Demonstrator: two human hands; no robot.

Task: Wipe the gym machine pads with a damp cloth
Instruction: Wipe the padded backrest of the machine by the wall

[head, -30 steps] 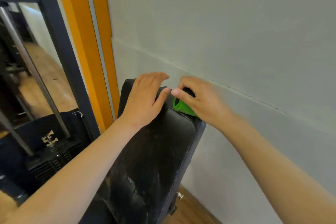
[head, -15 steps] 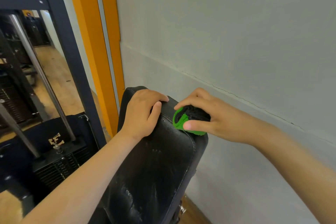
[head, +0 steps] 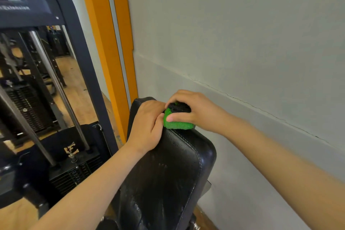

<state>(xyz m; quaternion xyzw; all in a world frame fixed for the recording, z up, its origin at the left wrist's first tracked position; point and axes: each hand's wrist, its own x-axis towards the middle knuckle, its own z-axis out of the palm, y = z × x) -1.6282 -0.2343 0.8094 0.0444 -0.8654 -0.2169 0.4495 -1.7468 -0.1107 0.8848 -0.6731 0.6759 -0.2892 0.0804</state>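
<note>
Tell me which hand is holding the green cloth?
The right hand: it grips the green cloth on top of the black pad. The left hand only grips the pad itself.

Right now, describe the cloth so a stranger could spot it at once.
Start at the pale grey wall and the black pad beside it. On the pad's top edge, the right hand grips a bunched cloth. It is the only bright green thing, dark on top.

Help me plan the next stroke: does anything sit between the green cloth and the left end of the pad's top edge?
Yes: the left hand grips the top edge of the pad right beside the green cloth, touching it and blocking that way. Nothing visible blocks the front face below.
</note>
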